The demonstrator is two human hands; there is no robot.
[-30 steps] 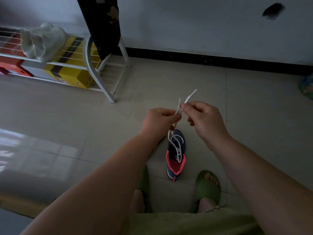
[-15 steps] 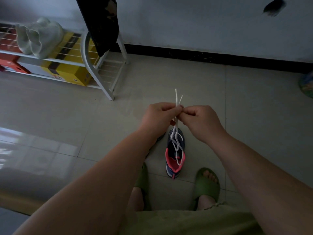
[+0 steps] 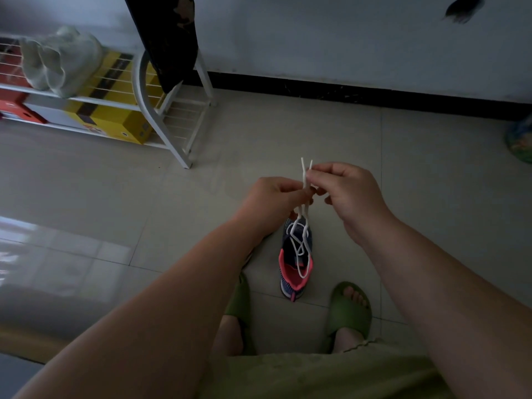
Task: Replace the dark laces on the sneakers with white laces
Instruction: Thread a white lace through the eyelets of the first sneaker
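A dark blue sneaker (image 3: 296, 272) with a pink collar stands on the tiled floor between my feet, toe pointing away. A white lace (image 3: 300, 243) runs loosely through its eyelets and rises to my hands. Both lace ends stick up side by side above my fingers. My left hand (image 3: 273, 203) pinches the two strands together just below the tips. My right hand (image 3: 348, 194) pinches the lace tips from the right, level with the left hand and touching it. No dark lace is in sight.
A white wire shoe rack (image 3: 161, 110) stands at the back left with yellow boxes (image 3: 115, 122), red boxes and a pale bundle on it. Dark cloth (image 3: 169, 38) hangs over its end. My feet wear green slippers (image 3: 348, 309) close behind the sneaker.
My hands have come together from slightly apart. The two lace ends, spread a second ago, now stand upright side by side, and both hands sit a little higher over the shoe.
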